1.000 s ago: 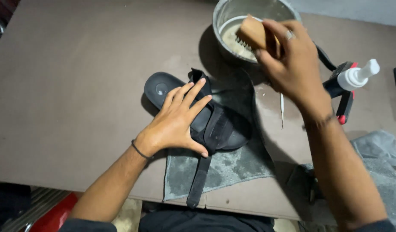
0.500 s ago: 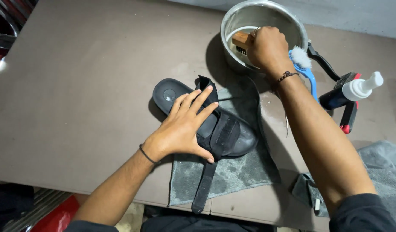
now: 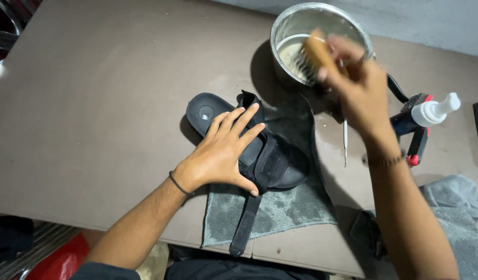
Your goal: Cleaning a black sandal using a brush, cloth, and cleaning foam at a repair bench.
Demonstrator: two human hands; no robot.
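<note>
The left hand (image 3: pixel 221 155) lies flat on a black sandal (image 3: pixel 270 161), fingers (image 3: pixel 244 116) spread wide and straight, pressing down rather than gripping; the thumb reaches toward the toe end. The sandal rests on a grey towel (image 3: pixel 280 212) spread over the brown worktop (image 3: pixel 94 103), and its loose strap (image 3: pixel 247 225) trails off toward 6 o'clock, past the worktop's near edge.

The right hand (image 3: pixel 361 88) is raised at the rim of a steel bowl (image 3: pixel 291 26), which holds pale, cloudy liquid. Its fingers are curled closed around a wooden brush (image 3: pixel 314 52), bristles pointing down and to the left, toward the sandal.

From the brush, the sandal lies at about 7 o'clock, near but clearly apart from it. The sandal's long axis runs from 10 o'clock at the heel to 4 o'clock at the toe, so the brush hand stands off its upper right flank, while the left hand already covers its middle.

At 3 o'clock from the sandal sit a spray bottle (image 3: pixel 431 111) with a white nozzle and a red-and-black tool (image 3: pixel 418 145), with a thin metal pick (image 3: pixel 345 142) lying between them and the towel.
</note>
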